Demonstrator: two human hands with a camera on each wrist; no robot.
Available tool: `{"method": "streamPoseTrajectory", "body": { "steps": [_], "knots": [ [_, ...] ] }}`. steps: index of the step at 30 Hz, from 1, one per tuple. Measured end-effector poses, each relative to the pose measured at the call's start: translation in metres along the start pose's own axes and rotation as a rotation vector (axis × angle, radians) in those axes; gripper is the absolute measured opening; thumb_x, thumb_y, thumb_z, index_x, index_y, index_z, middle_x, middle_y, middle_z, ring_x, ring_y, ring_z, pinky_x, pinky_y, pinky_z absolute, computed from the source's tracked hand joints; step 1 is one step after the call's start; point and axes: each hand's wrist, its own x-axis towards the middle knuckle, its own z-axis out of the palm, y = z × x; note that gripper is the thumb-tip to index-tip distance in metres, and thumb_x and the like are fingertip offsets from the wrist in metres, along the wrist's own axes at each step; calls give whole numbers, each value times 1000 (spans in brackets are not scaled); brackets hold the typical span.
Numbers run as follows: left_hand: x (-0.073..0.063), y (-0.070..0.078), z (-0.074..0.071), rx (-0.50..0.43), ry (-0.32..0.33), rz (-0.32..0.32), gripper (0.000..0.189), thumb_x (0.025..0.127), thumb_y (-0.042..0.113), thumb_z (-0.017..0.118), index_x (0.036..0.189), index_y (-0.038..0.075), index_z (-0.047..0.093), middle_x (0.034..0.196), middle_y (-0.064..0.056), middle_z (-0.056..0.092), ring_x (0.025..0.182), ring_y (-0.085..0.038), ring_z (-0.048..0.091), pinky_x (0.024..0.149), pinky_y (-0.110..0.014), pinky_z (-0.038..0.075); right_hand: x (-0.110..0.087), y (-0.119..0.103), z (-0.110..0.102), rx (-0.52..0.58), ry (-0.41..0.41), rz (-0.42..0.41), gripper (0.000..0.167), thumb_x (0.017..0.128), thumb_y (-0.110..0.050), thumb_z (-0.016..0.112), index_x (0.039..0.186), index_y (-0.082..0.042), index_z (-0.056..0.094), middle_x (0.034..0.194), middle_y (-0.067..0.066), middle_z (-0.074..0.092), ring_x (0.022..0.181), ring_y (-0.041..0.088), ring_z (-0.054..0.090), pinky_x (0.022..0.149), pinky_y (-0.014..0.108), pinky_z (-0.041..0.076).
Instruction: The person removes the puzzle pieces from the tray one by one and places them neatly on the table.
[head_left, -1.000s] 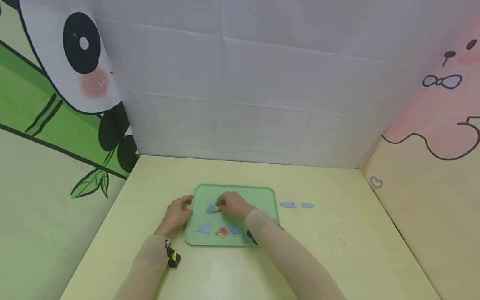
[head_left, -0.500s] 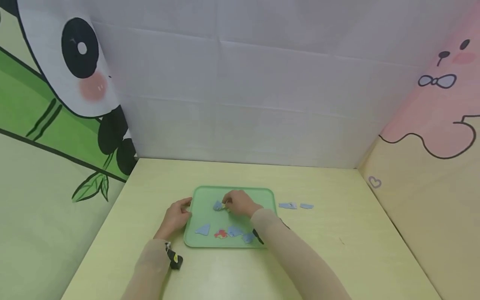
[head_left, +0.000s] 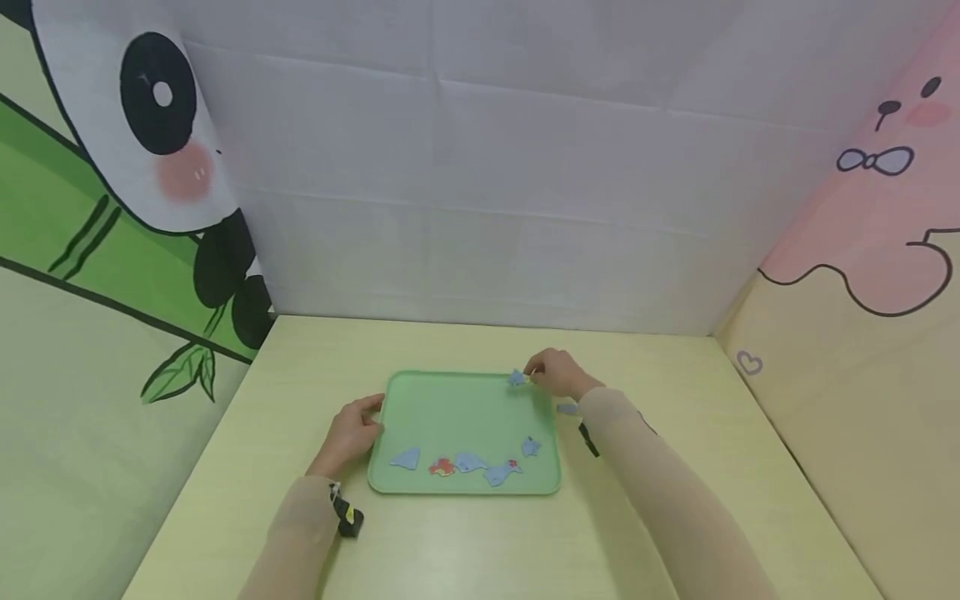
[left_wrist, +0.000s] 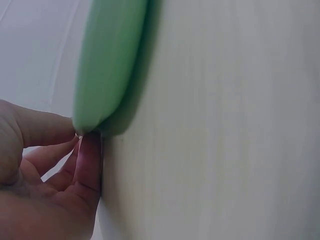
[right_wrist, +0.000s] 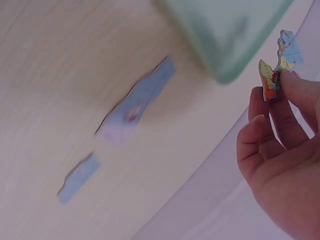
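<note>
My right hand (head_left: 561, 372) pinches a small map-printed jigsaw puzzle piece (head_left: 517, 378) over the back right corner of the green tray (head_left: 457, 372). In the right wrist view the piece (right_wrist: 270, 82) shows yellow, red and blue patches; whether it is one piece or two together, I cannot tell. My left hand (head_left: 352, 431) holds the tray's left edge, and in the left wrist view the thumb and fingers meet at the tray's rim (left_wrist: 107, 65). Along the tray's front lie several loose pieces, among them a blue one (head_left: 407, 459), a red one (head_left: 442, 467) and a star-like one (head_left: 530, 447).
Right of the tray, two blue strip-like pieces, a longer one (right_wrist: 137, 100) and a shorter one (right_wrist: 79, 177), lie on the pale table (head_left: 675, 467); my right sleeve (head_left: 667, 483) mostly hides them in the head view. A white sheet (head_left: 480, 208) stands behind the table.
My right hand has moved from the tray's middle to its back right corner, carrying the puzzle piece. Pieces at the tray's front right have come into sight. The left hand stays put.
</note>
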Motion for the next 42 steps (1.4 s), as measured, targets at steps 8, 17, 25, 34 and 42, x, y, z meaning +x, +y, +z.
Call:
{"method": "streamPoseTrajectory", "body": {
  "steps": [8,17,25,34,42],
  "knots": [
    [-2,0,2,3,-1,14,57,83,-3,56,139,-3,44,127,-21,53,76,-20,52,61,-31,44,-35,72,-34,31,-39,70,18,91,-2,57,104,-2,69,99,8,67,91,27,62,82,46,48],
    [-3,4,-1,-4,4,22,57,83,-3,57,139,-4,44,126,-21,53,77,-21,53,62,-32,45,-67,121,-47,47,-3,103,17,91,-2,55,101,0,68,101,13,66,95,33,60,81,48,48],
    [-2,3,0,-14,-3,13,57,84,-3,56,139,-4,43,127,-20,53,81,-22,53,65,-32,45,-83,149,-52,39,-27,110,16,90,-2,56,101,1,68,104,17,65,98,37,60,83,51,47],
    [-2,2,-1,-14,-1,15,57,84,-3,58,139,-4,44,126,-20,53,80,-21,54,65,-32,45,-100,170,-61,21,-74,123,16,89,-2,57,101,2,67,102,18,65,92,35,61,79,50,49],
    [0,1,-2,-18,-6,27,57,83,-3,58,138,-4,44,125,-20,54,79,-21,54,64,-32,45,-111,179,-66,74,-146,171,15,90,-1,56,100,1,67,96,13,66,85,32,62,72,44,51]
  ]
}}
